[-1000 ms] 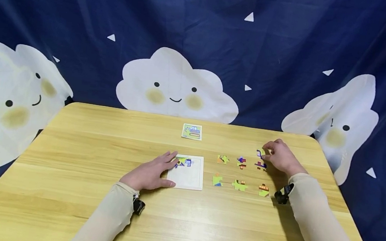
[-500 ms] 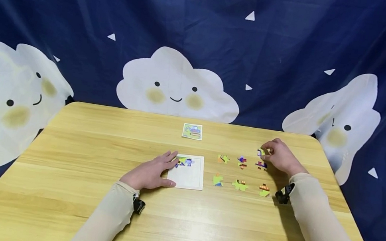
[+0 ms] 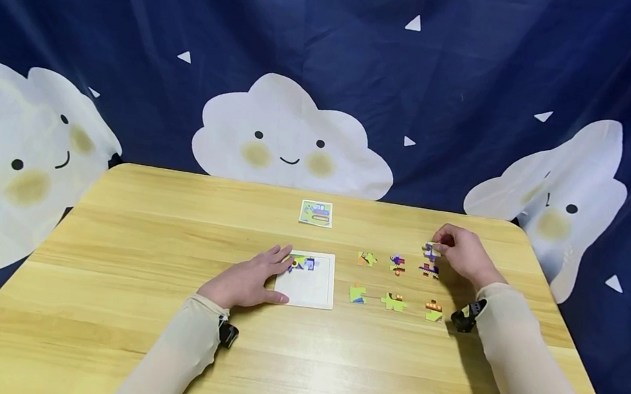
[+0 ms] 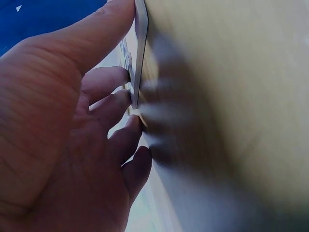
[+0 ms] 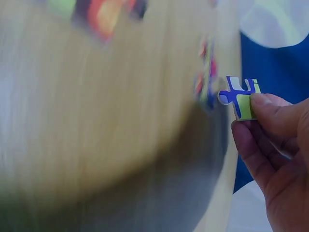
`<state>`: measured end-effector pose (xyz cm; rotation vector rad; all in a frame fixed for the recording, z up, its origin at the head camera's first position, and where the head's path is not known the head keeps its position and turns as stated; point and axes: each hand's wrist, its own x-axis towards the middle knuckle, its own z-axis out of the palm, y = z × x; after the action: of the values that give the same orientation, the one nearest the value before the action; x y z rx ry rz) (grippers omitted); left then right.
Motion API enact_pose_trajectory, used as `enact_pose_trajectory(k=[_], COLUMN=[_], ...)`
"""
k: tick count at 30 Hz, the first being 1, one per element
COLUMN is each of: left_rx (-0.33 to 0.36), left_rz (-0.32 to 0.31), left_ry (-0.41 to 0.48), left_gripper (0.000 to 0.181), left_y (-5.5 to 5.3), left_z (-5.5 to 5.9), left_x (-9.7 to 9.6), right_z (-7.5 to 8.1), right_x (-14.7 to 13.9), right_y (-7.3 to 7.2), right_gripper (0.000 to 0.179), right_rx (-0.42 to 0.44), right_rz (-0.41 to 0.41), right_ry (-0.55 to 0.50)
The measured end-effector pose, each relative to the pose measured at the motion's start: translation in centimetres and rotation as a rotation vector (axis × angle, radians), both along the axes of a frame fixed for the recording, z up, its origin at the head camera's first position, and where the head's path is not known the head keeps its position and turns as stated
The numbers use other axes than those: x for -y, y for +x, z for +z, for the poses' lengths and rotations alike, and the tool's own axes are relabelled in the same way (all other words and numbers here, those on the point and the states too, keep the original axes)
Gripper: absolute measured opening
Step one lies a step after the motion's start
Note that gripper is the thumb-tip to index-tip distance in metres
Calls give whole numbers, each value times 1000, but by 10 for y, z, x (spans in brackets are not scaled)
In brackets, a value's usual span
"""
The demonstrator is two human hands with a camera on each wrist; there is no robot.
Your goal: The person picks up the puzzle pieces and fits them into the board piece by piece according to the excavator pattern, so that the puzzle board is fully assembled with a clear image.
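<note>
My left hand (image 3: 249, 279) rests on the left edge of a white puzzle tray (image 3: 312, 294), its fingers spread and thumb low at the near corner. Joined puzzle pieces (image 3: 306, 263) lie along the tray's upper left part, partly covered by the fingertips. In the left wrist view the thumb and fingers touch the tray's rim (image 4: 140, 53). Off to the right, my right hand (image 3: 465, 255) pinches a puzzle piece, green, white and blue (image 5: 245, 105), between thumb and fingers. The right wrist view shows that piece raised off the table.
Several loose puzzle pieces lie in two rows between the tray and the right hand, among them a green one (image 3: 394, 302) and a striped one (image 3: 429, 271). A small picture card with a digger (image 3: 316, 213) lies behind the tray. A blue cloud-print curtain (image 3: 443, 74) hangs behind the table.
The right fingers have picked up the puzzle piece they were touching, and its printed face now sits at a different angle. My left hand stays put on the tray.
</note>
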<state>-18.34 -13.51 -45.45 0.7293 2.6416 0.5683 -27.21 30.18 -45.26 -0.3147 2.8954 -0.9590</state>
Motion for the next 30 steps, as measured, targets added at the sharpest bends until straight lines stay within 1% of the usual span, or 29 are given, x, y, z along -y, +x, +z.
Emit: enact_pose_trajectory(k=[4,6,11,14,17,24,30], left_rx=[-1,3,2,6,14,17,15], left_rz=[-4,-1,3,11,19,20,20], left_ry=[-2,-2,-5,-6,-2,-7,-3], left_gripper=[80,80,80,80,80,81,80], left_y=[0,0,1,0,0,-1,0], left_z=[0,1,0,-1,-1,-1,0], left_x=[0,0,0,-1,-2,-3,-2], right_z=[8,12,18,20,20,16,15], right_x=[14,24,52,67,79,98,116], right_y=[6,9,18,24,27,30,32], right_gripper=[3,3,4,4,4,4,4], right_rx=[-39,-35,46,85,103,132,145], right_rz=[-10,-3,24,44,60,78,119], right_ry=[-64,-108,-263,-330,-353,-366,-363])
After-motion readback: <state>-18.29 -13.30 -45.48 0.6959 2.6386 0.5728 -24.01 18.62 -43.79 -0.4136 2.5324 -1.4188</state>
